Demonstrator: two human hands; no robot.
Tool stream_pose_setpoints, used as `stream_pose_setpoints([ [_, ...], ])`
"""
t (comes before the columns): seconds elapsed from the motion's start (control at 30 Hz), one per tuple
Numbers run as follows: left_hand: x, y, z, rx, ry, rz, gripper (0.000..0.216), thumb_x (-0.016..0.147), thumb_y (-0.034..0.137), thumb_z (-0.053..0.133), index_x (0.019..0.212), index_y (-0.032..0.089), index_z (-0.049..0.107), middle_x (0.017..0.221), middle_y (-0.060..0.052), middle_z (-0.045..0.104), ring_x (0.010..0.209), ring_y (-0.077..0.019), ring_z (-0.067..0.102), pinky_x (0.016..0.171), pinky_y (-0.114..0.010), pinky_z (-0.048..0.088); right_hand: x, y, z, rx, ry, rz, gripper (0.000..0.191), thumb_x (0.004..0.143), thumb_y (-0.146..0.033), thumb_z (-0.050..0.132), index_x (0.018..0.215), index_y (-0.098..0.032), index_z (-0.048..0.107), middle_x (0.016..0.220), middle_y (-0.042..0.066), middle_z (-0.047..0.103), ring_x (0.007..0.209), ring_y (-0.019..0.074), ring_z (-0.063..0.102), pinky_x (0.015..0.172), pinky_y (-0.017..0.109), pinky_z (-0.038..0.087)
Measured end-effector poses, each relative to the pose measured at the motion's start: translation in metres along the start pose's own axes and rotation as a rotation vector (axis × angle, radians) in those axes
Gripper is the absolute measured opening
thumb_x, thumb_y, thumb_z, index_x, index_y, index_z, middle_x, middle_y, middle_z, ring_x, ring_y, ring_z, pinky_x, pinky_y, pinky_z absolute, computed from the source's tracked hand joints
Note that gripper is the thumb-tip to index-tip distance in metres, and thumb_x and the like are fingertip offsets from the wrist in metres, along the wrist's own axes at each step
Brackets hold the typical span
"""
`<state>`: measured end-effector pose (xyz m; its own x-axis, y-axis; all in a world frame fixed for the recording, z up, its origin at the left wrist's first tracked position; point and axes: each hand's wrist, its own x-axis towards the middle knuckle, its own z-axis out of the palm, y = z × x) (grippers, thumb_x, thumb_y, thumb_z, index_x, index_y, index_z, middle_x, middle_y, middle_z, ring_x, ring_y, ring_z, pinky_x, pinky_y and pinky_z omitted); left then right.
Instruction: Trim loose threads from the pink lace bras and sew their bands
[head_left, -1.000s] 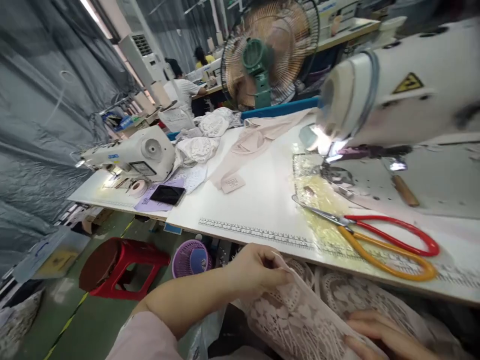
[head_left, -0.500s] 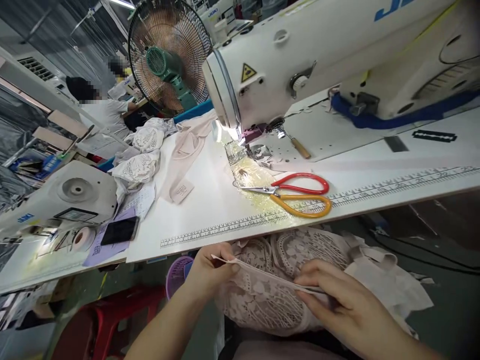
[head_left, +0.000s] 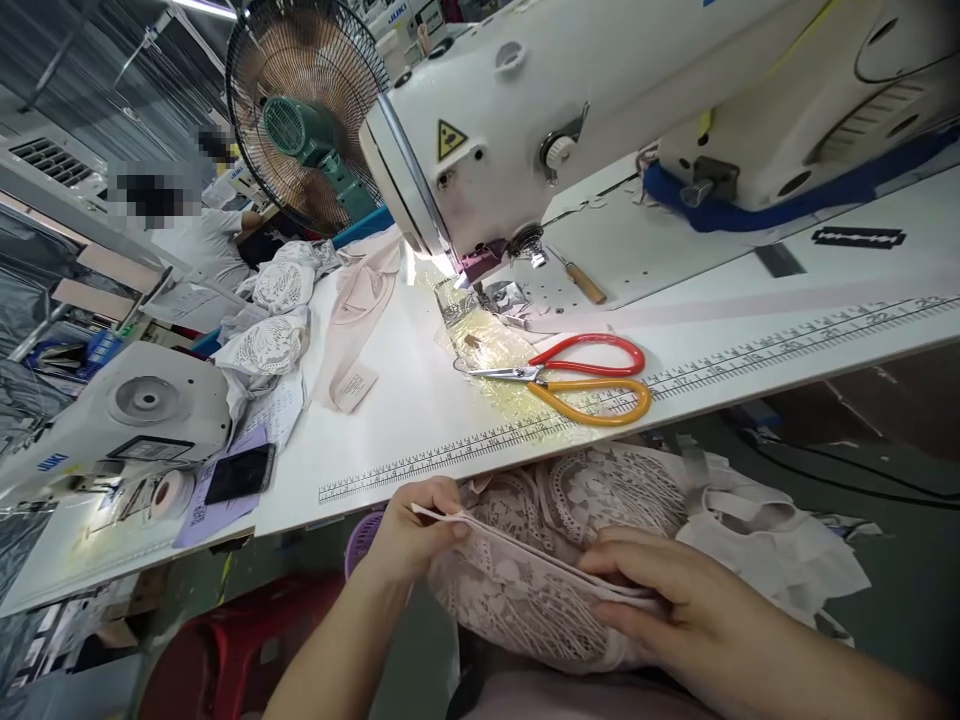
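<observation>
"JUKI" reads in blue on the sewing machine (head_left: 180, 395) at your left; the cloth label's (head_left: 355, 388) print is too small to read. Your left hand (head_left: 424, 530) and right hand (head_left: 660, 600) reach inward, thumbs and fingers pinching the edge of the lace garment (head_left: 525, 605), over your lap below the table (head_left: 397, 405) edge.

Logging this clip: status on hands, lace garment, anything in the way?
Left hand, right hand: both pinching edge of lace garment. Edge spans between them. Scissors on table, out of the way.
</observation>
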<state>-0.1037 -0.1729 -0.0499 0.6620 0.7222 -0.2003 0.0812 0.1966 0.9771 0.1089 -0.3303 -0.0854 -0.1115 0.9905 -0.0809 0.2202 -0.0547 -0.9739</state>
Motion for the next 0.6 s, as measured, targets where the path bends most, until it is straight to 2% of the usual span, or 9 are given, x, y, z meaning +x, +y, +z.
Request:
stream_pose_setpoints([
  [0.1,0.0,0.001,0.0,0.016,-0.003,0.0,0.026,0.059,0.035,0.087,0.058,0.017,0.068,0.058,-0.001,0.054,0.052,-0.01,0.046,0.049,-0.023,0.034,0.002,-0.004,-0.002,0.018,0.022,-0.021,0.015,0.086,-0.028,0.051,0.081,-0.024,0.065,0.077,0.0,0.064,0.07,0.0165,0.062,0.064,0.025,0.048],
  [0.23,-0.002,0.004,0.0,0.039,-0.014,0.005,0.025,0.06,0.034,0.086,0.059,0.018,0.068,0.059,-0.002,0.056,0.053,-0.0109,0.047,0.05,-0.023,0.035,0.004,-0.008,-0.002,0.002,0.083,-0.055,0.017,0.085,-0.028,0.05,0.076,-0.025,0.064,0.072,-0.001,0.064,0.065,0.0162,0.062,0.06,0.025,0.048],
  [0.33,-0.001,0.007,0.001,0.058,-0.04,-0.003,0.026,0.059,0.037,0.086,0.06,0.017,0.068,0.059,-0.002,0.055,0.051,-0.0103,0.046,0.049,-0.024,0.034,0.004,-0.008,-0.003,0.011,0.072,-0.038,0.017,0.084,-0.027,0.051,0.074,-0.025,0.063,0.071,-0.001,0.063,0.065,0.0165,0.061,0.059,0.025,0.048],
  [0.47,0.0,0.012,0.003,0.114,-0.085,0.001,0.023,0.064,0.036,0.084,0.064,0.018,0.07,0.069,-0.004,0.057,0.053,-0.01,0.048,0.053,-0.026,0.039,0.0,0.002,-0.005,0.067,-0.05,0.069,0.008,0.081,-0.025,0.056,0.075,-0.026,0.061,0.076,-0.003,0.063,0.069,0.0161,0.06,0.062,0.024,0.045],
  [0.53,-0.002,0.017,0.005,0.172,-0.149,0.021,0.021,0.07,0.034,0.08,0.066,0.017,0.068,0.076,-0.006,0.059,0.06,-0.0128,0.053,0.059,-0.028,0.044,-0.006,0.014,-0.005,0.128,-0.153,0.105,0.01,0.082,-0.034,0.059,0.075,-0.027,0.059,0.076,-0.003,0.062,0.069,0.0169,0.058,0.062,0.025,0.045],
  [0.6,-0.004,0.023,0.007,0.249,-0.24,0.0,0.018,0.074,0.031,0.075,0.069,0.017,0.065,0.077,-0.007,0.061,0.066,-0.0152,0.056,0.063,-0.029,0.045,-0.011,0.031,-0.004,0.179,-0.242,0.103,0.024,0.085,-0.051,0.056,0.077,-0.028,0.06,0.075,-0.001,0.061,0.069,0.0194,0.058,0.061,0.028,0.047],
])
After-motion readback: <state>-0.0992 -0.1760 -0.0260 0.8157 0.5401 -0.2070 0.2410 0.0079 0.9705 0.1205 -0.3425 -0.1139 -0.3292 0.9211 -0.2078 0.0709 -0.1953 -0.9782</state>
